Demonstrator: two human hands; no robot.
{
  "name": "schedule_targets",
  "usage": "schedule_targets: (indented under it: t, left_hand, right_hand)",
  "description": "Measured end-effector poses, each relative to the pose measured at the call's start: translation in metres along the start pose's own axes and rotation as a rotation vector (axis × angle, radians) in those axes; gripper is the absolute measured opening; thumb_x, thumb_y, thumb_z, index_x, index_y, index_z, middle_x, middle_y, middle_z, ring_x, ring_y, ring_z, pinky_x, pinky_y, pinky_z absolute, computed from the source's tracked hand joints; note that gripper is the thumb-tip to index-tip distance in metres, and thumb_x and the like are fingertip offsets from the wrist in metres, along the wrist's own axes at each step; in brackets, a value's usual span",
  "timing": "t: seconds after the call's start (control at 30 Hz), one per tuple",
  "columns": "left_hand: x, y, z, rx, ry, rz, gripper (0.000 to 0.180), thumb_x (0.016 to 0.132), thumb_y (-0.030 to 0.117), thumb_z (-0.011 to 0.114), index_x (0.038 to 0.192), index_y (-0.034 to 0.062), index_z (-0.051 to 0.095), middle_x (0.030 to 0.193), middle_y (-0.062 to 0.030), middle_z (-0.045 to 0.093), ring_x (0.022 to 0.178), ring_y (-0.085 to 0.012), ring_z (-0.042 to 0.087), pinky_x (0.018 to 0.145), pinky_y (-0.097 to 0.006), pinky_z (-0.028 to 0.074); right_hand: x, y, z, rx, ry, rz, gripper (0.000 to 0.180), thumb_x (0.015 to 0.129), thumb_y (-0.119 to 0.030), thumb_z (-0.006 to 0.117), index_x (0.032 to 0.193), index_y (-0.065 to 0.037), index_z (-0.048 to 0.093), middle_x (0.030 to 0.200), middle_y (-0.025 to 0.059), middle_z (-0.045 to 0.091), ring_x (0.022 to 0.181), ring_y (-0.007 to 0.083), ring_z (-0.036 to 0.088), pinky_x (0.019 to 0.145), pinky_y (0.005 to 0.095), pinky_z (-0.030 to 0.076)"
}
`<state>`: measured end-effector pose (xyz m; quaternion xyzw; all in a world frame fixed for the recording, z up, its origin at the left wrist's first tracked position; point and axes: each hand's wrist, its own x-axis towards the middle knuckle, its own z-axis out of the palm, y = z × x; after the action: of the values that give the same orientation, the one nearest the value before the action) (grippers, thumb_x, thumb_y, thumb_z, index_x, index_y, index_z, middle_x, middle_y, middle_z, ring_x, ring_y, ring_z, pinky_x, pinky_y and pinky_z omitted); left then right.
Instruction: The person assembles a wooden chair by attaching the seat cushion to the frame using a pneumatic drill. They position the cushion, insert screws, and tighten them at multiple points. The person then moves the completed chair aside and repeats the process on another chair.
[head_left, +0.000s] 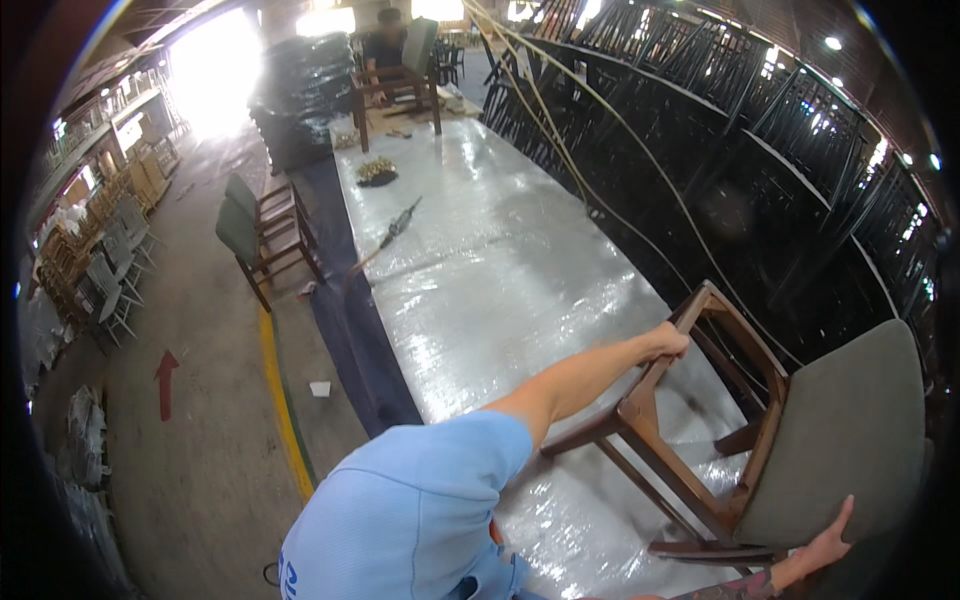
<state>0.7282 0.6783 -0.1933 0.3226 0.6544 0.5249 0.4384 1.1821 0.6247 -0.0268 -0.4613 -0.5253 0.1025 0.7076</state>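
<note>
A wooden chair (690, 480) with a grey-green padded seat (850, 430) lies tipped on the near end of a long table (500, 290) wrapped in shiny plastic. My left hand (667, 343) reaches out from my blue sleeve and is closed around the top of one brown chair leg. My right hand (825, 545) comes in from the lower edge. It lies flat against the lower edge of the padded seat with its fingers spread.
On the table farther off lie a long hand tool (398, 226) and a pile of small parts (376, 172). Another chair (395, 90) stands at the far end with a person behind it. Two green chairs (262, 235) stand on the floor at left. Stacked black frames (760, 160) line the right.
</note>
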Motion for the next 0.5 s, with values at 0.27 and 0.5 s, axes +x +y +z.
schedule_targets:
  t: [0.27, 0.5]
  left_hand:
    - [-0.070, -0.007, -0.036, 0.032, 0.014, 0.094, 0.037, 0.068, 0.012, 0.067, 0.096, -0.0115, 0.060, 0.075, -0.0247, 0.066, 0.064, -0.0317, 0.067, 0.063, -0.044, 0.053]
    - [-0.236, -0.030, -0.139, -0.086, 0.204, 0.185, 0.054, 0.071, 0.009, 0.068, 0.118, -0.0077, 0.047, 0.076, -0.0182, 0.062, 0.059, -0.0268, 0.064, 0.057, -0.039, 0.052]
  right_hand:
    - [-0.066, -0.063, -0.011, -0.128, 0.225, -0.144, 0.037, 0.088, -0.029, 0.073, 0.108, 0.001, 0.062, 0.105, 0.0180, 0.063, 0.084, 0.0263, 0.063, 0.074, 0.0364, 0.053]
    - [-0.155, -0.077, -0.027, 0.123, 0.258, -0.168, 0.057, 0.088, -0.039, 0.066, 0.125, 0.002, 0.054, 0.124, 0.0174, 0.059, 0.101, 0.0287, 0.059, 0.090, 0.0424, 0.047]
